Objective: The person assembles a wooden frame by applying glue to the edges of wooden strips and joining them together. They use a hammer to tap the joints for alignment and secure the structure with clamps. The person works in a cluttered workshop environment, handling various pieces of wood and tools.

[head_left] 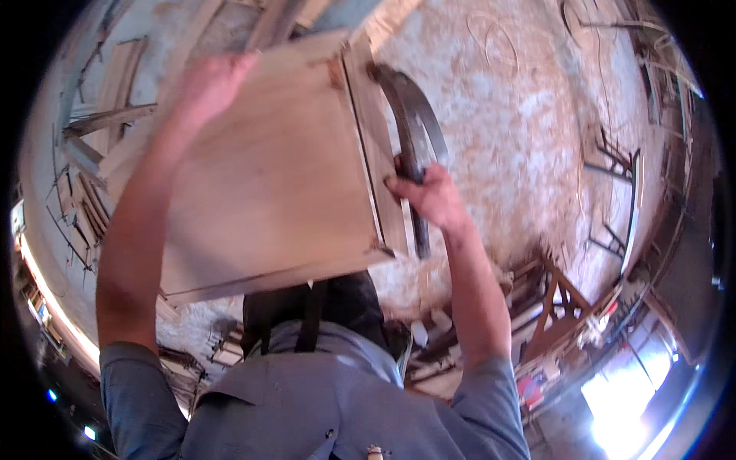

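Wooden panel (268,169), right hand (431,198) around dark curved piece (407,115); left hand (213,86), grip unclear.

No readable text or numbers.

Dusty pale floor (521,138), wooden planks (120,80), wood scraps (228,355)

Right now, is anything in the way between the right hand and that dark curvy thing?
Nothing visible is in the way: the right hand touches the dark curved piece, beside the wooden panel.
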Available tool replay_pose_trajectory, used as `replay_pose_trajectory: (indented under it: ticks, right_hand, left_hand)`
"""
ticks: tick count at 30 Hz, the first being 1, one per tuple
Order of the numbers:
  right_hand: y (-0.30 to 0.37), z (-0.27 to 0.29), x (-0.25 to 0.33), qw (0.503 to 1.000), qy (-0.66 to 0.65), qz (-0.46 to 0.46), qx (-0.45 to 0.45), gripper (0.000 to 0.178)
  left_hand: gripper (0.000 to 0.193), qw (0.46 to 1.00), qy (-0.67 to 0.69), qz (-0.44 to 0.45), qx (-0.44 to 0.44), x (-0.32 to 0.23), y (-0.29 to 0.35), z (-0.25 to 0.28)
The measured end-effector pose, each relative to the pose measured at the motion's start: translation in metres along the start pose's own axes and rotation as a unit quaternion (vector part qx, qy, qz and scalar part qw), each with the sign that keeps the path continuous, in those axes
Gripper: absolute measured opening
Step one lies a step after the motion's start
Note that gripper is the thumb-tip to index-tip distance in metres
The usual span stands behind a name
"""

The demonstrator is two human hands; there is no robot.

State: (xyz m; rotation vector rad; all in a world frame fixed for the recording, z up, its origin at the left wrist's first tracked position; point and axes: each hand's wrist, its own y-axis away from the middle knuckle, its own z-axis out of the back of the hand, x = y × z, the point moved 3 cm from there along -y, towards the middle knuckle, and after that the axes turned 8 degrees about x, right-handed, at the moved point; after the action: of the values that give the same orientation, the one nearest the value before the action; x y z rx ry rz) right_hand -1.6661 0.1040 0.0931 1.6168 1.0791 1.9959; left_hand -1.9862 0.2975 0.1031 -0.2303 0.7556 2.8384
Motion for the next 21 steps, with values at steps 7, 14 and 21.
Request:
replay_pose_trajectory:
  ticks: [7,14,21]
  right_hand:
    - [0.007,-0.001,0.011,0.998,-0.058,0.003,0.010,0.018]
    - [0.001,-0.002,0.010,0.992,-0.114,0.047,0.023,0.017]
    - [0.000,-0.004,0.007,0.989,-0.147,0.026,0.008,0.018]
  left_hand:
    - [0.063,0.999,0.017,0.025,-0.012,0.006,-0.002,-0.003]
    - [0.060,0.999,-0.042,0.031,-0.004,-0.001,0.002,0.002]
    - [0.062,0.997,-0.004,0.069,-0.018,-0.004,0.005,0.001]
